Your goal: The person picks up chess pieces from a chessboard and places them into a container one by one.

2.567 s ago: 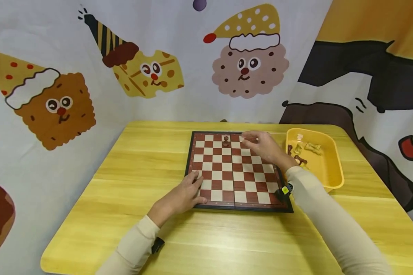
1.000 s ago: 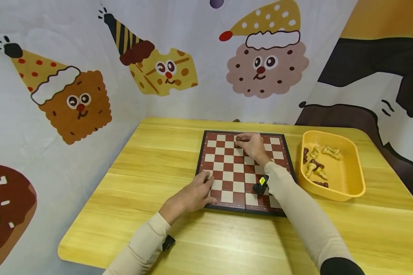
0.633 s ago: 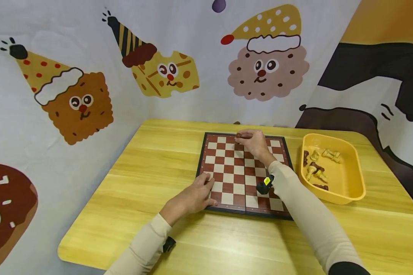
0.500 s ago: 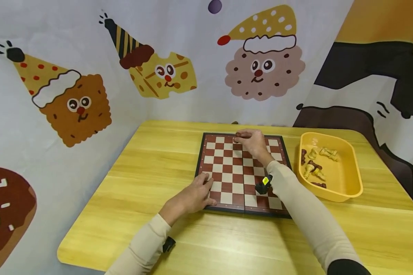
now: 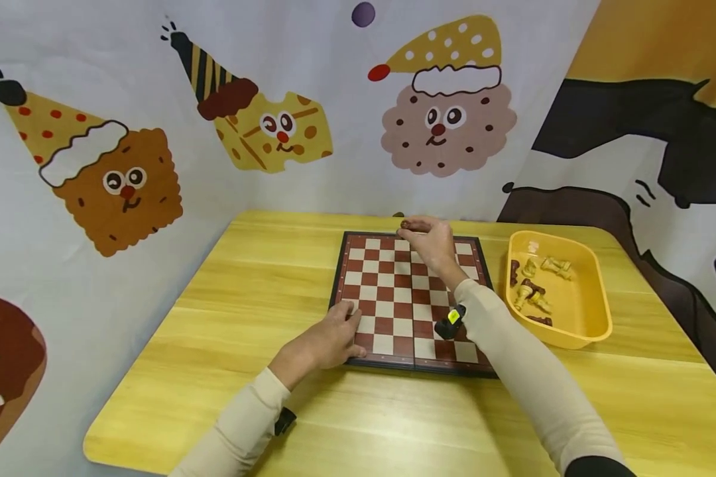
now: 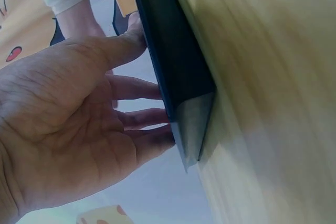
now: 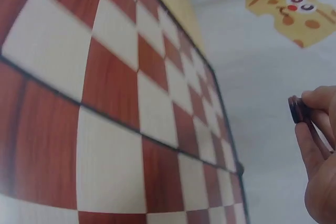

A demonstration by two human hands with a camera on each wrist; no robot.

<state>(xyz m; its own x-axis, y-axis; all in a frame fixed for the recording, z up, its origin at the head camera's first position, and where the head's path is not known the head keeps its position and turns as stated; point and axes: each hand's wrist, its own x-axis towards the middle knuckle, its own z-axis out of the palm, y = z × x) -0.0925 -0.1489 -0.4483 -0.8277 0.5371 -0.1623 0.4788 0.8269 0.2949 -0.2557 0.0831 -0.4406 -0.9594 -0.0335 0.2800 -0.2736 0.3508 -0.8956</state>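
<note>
A dark brown chess piece [image 5: 405,225] is pinched between the thumb and fingers of my right hand [image 5: 433,246], raised over the far edge of the chessboard [image 5: 384,310]. In the right wrist view the round base of the chess piece [image 7: 297,110] points away from the fingers, and the rest is mostly covered by the hand. My left hand [image 5: 322,339] rests on the board's near left corner, fingers extended over the squares. The left wrist view has the left hand [image 6: 79,114] with its fingertips at the board's dark side [image 6: 173,51].
To the right of the board stands a yellow plastic tub [image 5: 599,291] with several brown and cream chess pieces [image 5: 534,298] lying in it. The wooden table [image 5: 215,318] backs onto a cloth with cartoon prints [image 5: 358,192].
My right hand moved left to the brown chess piece standing on the far row, took hold of it and lifted it off the board. The left hand has stayed at the corner.
</note>
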